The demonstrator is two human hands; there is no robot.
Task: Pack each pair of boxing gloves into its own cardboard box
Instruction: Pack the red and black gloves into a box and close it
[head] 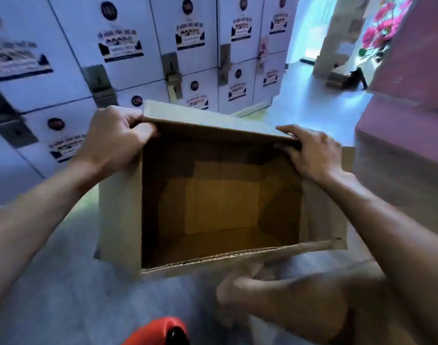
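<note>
An open cardboard box (118, 220) stands on the floor in front of me, and nothing lies inside it. My left hand (113, 138) grips the far flap at its left corner, thumb inside and fingers curled over the edge. At the right end of the same flap my right hand (312, 153) pinches the fold, fingers on top. The near flap hangs outward toward me. A red object (160, 329), blurred and cut off by the frame's bottom edge, lies near my knee; I cannot tell whether it is a glove.
A wall of white lockers (128, 33) with stickers and latches stands right behind the box. A pink bench or counter (407, 115) is on the right. My bare foot (250, 292) rests just in front of the box. Stacked cardboard (337, 38) stands far back right.
</note>
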